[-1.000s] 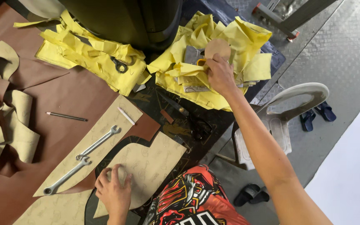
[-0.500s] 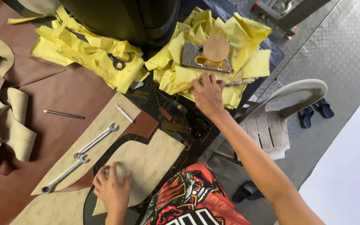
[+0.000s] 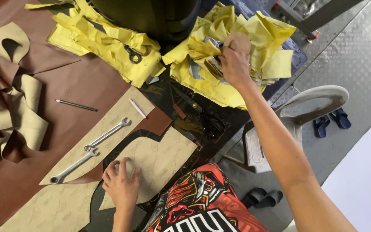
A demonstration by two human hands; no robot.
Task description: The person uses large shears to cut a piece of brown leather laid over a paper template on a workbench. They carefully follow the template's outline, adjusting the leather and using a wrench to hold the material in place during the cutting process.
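Pressing tan pattern piece flat w/ open left hand; right hand gripping yellow scraps; brown leather tabletop.

A leather or upholstery cutting workshop, by every sign. Brown leather sheet spread across the worktop, tan paper patterns laid over it, curled offcuts at one side. Two steel spanners serving as weights on a pattern, a pencil and a white marking stick close by, heavy black shears on the dark surface. Heaps of yellow cloth pieces against a dark machine body. Textured metal floor below, with a white plastic chair and sandals.
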